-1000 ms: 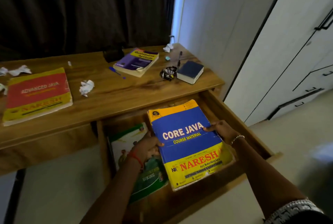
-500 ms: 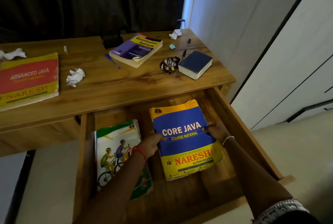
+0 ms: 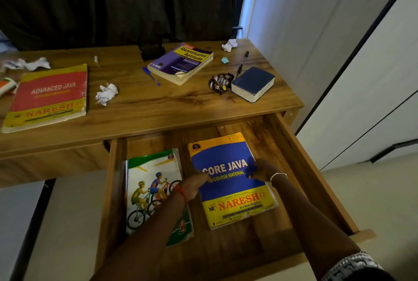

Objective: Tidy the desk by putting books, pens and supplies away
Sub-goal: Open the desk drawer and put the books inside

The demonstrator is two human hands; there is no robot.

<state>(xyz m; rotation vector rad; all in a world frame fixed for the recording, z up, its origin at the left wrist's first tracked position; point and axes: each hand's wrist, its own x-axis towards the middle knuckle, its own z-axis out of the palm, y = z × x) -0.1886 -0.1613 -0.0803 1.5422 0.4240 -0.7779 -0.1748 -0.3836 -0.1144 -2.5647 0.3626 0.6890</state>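
Note:
A blue and yellow "Core Java" book (image 3: 228,197) lies flat in the right half of the open wooden drawer (image 3: 316,179). My left hand (image 3: 194,184) holds its left edge with the thumb on the cover. My right hand (image 3: 262,169) holds its right edge. A book with cyclists on its cover (image 3: 149,181) lies in the drawer's left half, partly under my left forearm. On the desk lie a red "Advanced Java" book (image 3: 49,97), a purple "Quantitative Aptitude" book (image 3: 183,61), a thick dark blue book (image 3: 253,81), a blue pen (image 3: 151,76) and a black pen (image 3: 242,61).
Crumpled paper balls (image 3: 106,95) (image 3: 229,44) (image 3: 27,63), a dark snack wrapper (image 3: 220,82), a teal eraser (image 3: 225,60) and a black holder (image 3: 151,51) are on the desk. A dark curtain hangs behind it. White cupboard doors stand on the right.
Both hands lowered the Core Java book from a tilt above the drawer until it lies flat on the drawer's bottom. The drawer now shows further out in view.

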